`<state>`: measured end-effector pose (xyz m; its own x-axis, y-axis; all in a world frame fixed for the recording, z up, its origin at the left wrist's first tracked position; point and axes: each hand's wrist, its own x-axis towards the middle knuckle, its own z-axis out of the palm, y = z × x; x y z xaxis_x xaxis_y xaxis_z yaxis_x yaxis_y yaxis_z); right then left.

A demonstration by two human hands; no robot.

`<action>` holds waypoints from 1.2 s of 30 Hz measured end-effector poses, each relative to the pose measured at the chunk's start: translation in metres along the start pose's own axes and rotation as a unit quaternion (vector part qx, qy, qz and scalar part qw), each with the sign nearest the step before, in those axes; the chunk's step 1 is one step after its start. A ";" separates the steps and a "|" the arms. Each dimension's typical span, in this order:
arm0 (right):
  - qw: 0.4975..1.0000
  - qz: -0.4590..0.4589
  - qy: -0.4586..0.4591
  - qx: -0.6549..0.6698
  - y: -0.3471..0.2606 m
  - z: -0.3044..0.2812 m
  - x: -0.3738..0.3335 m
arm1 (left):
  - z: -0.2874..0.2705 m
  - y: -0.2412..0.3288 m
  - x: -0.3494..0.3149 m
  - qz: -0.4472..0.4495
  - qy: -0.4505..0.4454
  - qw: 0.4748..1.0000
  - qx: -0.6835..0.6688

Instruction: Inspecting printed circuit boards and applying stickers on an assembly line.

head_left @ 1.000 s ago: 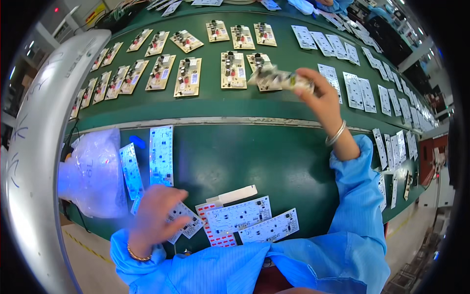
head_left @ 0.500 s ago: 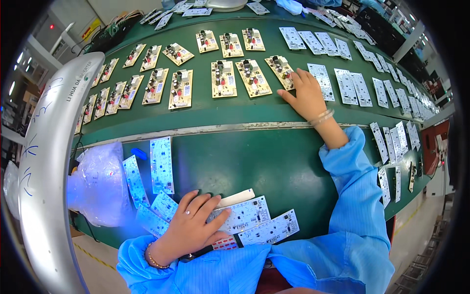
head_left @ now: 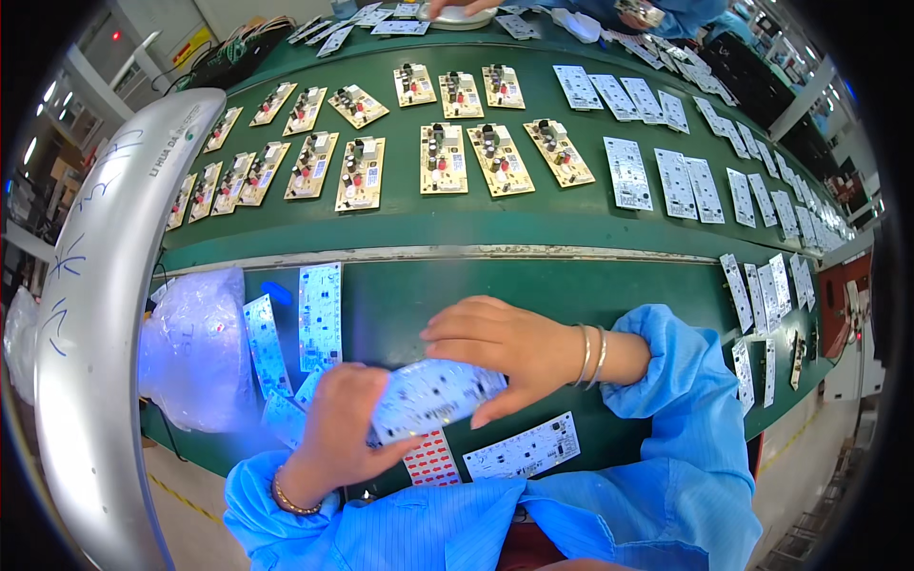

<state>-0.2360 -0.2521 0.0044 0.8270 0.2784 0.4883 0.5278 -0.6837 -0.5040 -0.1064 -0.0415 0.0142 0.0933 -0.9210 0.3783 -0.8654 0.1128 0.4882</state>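
Observation:
A white printed circuit board (head_left: 433,398) is held up at a tilt over the near bench, a little blurred by motion. My left hand (head_left: 345,426) is closed on its left end. At the other end, my right hand (head_left: 509,347) has its fingers over the far edge and its thumb by the near edge. Just below the held board lies a sheet of red arrow stickers (head_left: 438,461), partly covered. To the right of that sheet rests another white circuit board (head_left: 526,449). More white boards (head_left: 320,316) lie to the left, some hidden behind my left hand.
A bubble-wrapped bundle (head_left: 195,357) and a silver lamp housing (head_left: 119,285) stand at left, near a blue object (head_left: 277,292). Beyond a raised ledge (head_left: 457,251) are rows of tan component boards (head_left: 444,160) and white boards (head_left: 627,173). Another person's hand (head_left: 464,8) shows at the far edge.
My right hand has come back from the far rows to the near bench. The board under my left hand is now lifted between both hands, uncovering more of the sticker sheet.

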 end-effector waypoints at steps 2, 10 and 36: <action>0.999 -0.024 0.024 -0.013 0.000 0.005 0.013 | -0.018 0.000 0.005 -0.083 -0.003 0.996 0.023; 0.992 -0.070 0.106 -0.028 0.018 0.022 0.076 | -0.035 -0.029 -0.017 -0.127 0.180 0.973 0.074; 0.976 -0.048 0.205 -0.058 0.029 0.024 0.086 | -0.036 -0.042 -0.025 -0.076 0.290 0.954 -0.005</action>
<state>-0.1443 -0.2318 0.0144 0.6143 0.0680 0.7861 0.5541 -0.7465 -0.3684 -0.0548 -0.0100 0.0126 0.4767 -0.5659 0.6727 -0.8157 0.0004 0.5784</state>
